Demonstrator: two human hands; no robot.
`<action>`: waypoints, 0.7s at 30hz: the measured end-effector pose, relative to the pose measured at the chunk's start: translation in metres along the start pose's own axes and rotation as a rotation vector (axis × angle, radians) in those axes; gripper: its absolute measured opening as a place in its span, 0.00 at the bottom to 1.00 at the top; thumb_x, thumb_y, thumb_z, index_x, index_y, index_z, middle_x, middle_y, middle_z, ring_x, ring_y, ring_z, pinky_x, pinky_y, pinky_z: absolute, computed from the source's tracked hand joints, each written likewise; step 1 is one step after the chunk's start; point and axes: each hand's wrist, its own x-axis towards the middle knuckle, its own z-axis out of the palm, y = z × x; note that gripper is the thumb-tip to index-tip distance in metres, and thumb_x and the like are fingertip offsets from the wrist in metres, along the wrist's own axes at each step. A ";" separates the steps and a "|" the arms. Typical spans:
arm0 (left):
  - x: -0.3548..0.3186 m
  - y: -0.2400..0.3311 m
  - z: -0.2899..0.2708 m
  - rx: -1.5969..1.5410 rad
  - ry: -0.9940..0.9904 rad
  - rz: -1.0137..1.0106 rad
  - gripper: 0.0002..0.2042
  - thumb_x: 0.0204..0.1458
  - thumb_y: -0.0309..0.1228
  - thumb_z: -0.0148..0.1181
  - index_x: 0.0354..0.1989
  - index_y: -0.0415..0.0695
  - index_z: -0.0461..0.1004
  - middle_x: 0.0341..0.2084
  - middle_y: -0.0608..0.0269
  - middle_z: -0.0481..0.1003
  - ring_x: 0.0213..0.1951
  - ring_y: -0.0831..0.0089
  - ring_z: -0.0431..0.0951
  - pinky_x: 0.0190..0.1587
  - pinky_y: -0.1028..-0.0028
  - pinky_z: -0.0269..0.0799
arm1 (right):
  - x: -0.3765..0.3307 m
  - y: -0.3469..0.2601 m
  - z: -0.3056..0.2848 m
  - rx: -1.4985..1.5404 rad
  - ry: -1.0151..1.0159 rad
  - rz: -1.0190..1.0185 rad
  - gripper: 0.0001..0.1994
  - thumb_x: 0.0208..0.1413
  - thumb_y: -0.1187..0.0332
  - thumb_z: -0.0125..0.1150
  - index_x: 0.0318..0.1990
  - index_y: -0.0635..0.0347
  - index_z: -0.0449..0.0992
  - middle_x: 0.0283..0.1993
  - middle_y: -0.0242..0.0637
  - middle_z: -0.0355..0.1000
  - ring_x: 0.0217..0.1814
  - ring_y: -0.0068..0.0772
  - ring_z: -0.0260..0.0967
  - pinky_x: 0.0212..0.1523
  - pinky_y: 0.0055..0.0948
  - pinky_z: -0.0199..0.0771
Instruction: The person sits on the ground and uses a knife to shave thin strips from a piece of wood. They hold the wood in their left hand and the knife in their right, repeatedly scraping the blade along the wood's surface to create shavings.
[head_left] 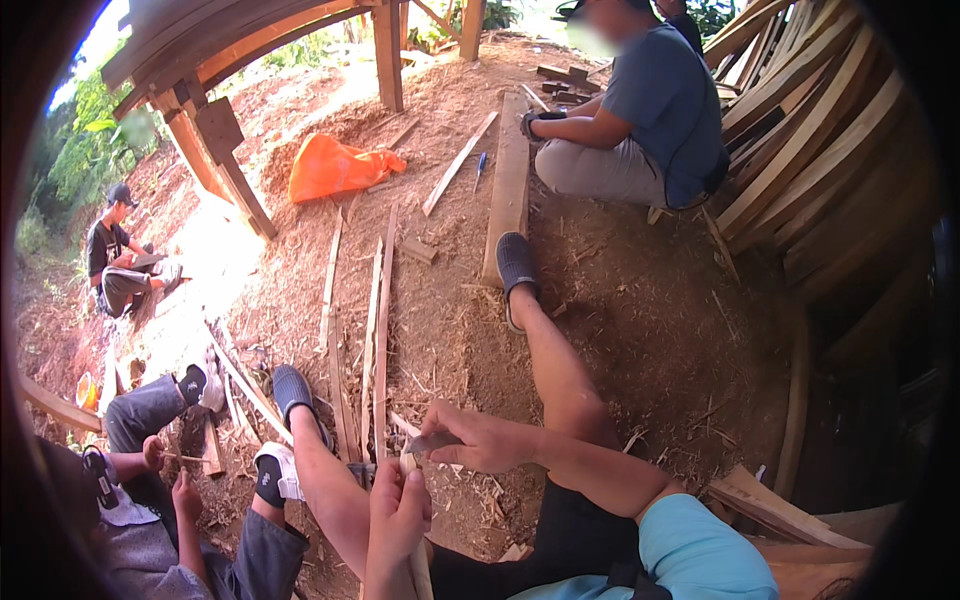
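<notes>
My left hand (398,512) is wrapped round a pale wooden stick (408,464). The stick's upper end shows above the thumb, and its lower part runs down along my forearm. My right hand (480,440) pinches a small grey flat piece (434,441) against the stick's upper end. Whether that piece is a blade or folded sandpaper, I cannot tell. Both hands are close together, between my outstretched legs.
Long thin wood strips (370,340) lie on the shaving-strewn ground, near an orange bag (338,168). A thick plank (508,180) lies under my right shoe. Curved boards (820,130) lean at right. Other people sit left, far left and ahead; a blue-handled tool (481,170) lies near the plank.
</notes>
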 end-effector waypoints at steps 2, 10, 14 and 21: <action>0.000 -0.001 0.000 -0.011 -0.008 -0.013 0.04 0.60 0.30 0.43 0.37 0.44 0.61 0.11 0.73 0.61 0.11 0.86 0.57 0.12 0.86 0.51 | -0.002 -0.001 0.001 0.011 -0.026 -0.007 0.14 0.59 0.66 0.54 0.46 0.62 0.58 0.42 0.39 0.67 0.46 0.24 0.65 0.45 0.28 0.65; 0.004 -0.006 -0.004 -0.165 0.010 -0.011 0.05 0.60 0.29 0.45 0.33 0.44 0.57 0.12 0.73 0.60 0.10 0.86 0.58 0.11 0.85 0.53 | -0.002 0.000 0.008 -0.024 0.035 -0.186 0.13 0.55 0.67 0.60 0.42 0.63 0.64 0.28 0.35 0.64 0.28 0.27 0.63 0.30 0.28 0.62; 0.004 -0.008 -0.006 -0.112 -0.034 -0.001 0.06 0.60 0.29 0.45 0.33 0.45 0.56 0.12 0.72 0.60 0.10 0.86 0.59 0.10 0.85 0.54 | -0.004 0.002 0.008 -0.069 0.071 -0.227 0.12 0.54 0.68 0.61 0.40 0.61 0.65 0.26 0.35 0.64 0.26 0.27 0.62 0.28 0.28 0.61; 0.000 0.006 -0.006 -0.097 0.038 -0.025 0.05 0.59 0.30 0.47 0.33 0.44 0.60 0.13 0.75 0.61 0.11 0.88 0.59 0.12 0.86 0.51 | 0.007 0.013 0.022 -0.144 0.163 -0.263 0.10 0.51 0.71 0.62 0.38 0.61 0.68 0.30 0.37 0.66 0.28 0.32 0.66 0.29 0.29 0.65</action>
